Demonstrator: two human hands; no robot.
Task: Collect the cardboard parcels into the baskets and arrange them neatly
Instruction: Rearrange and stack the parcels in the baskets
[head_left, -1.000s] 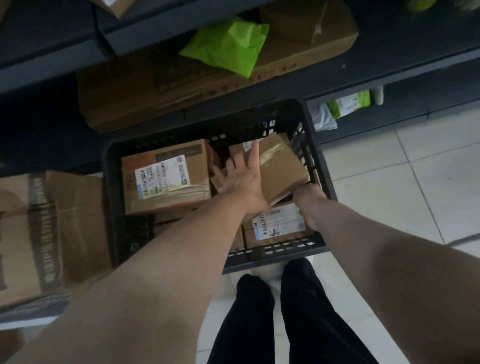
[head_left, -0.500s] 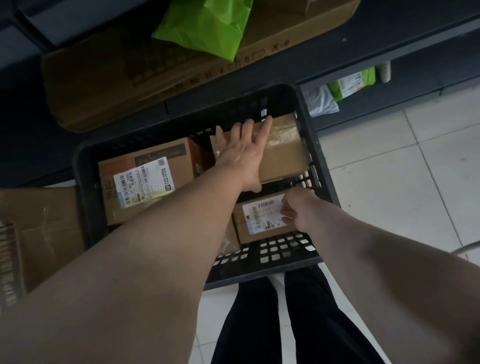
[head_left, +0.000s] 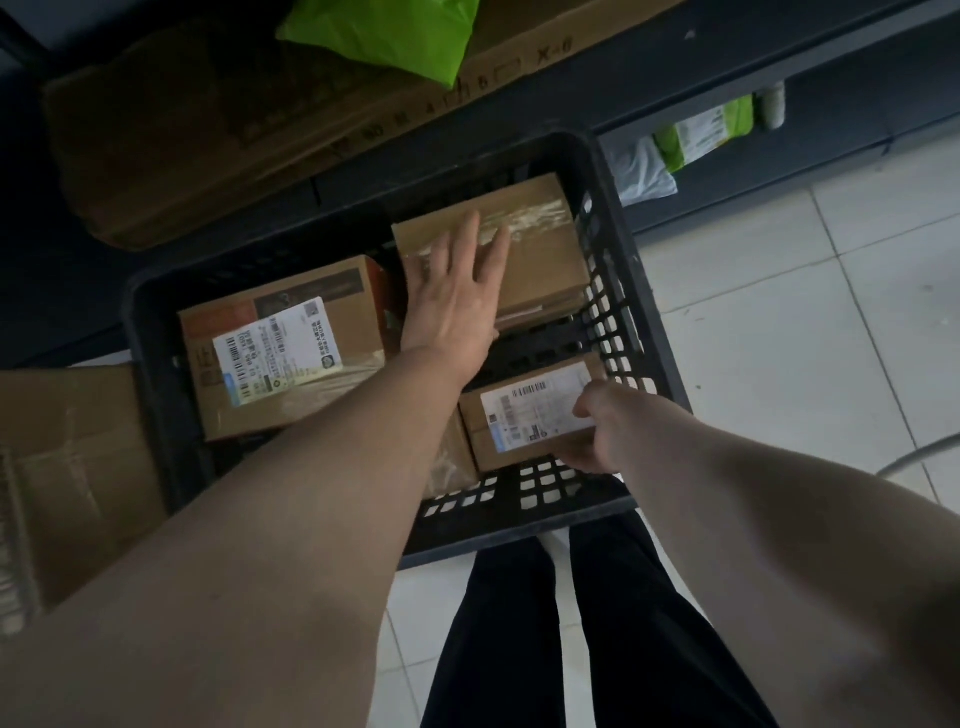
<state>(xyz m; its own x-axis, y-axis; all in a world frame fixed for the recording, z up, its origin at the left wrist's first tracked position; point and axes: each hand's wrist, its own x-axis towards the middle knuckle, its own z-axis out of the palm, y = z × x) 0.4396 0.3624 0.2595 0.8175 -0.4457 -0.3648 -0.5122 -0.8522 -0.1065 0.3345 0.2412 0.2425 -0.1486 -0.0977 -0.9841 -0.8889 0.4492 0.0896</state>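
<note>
A black plastic basket stands on the floor in front of my legs and holds several cardboard parcels. My left hand lies flat with straight fingers on a taped plain parcel in the far right corner. My right hand grips the near right edge of a small labelled parcel in the near right part. A larger labelled parcel fills the left side. Another parcel shows partly below my left forearm.
A dark shelf behind the basket carries a long flat carton with a green bag on it. Green and white bags lie on the lower shelf at right. A big carton sits left. Tiled floor lies right.
The plain parcel has gone from tilted to lying flat in the far right corner under my left hand. My right hand has taken hold of the small labelled parcel's edge.
</note>
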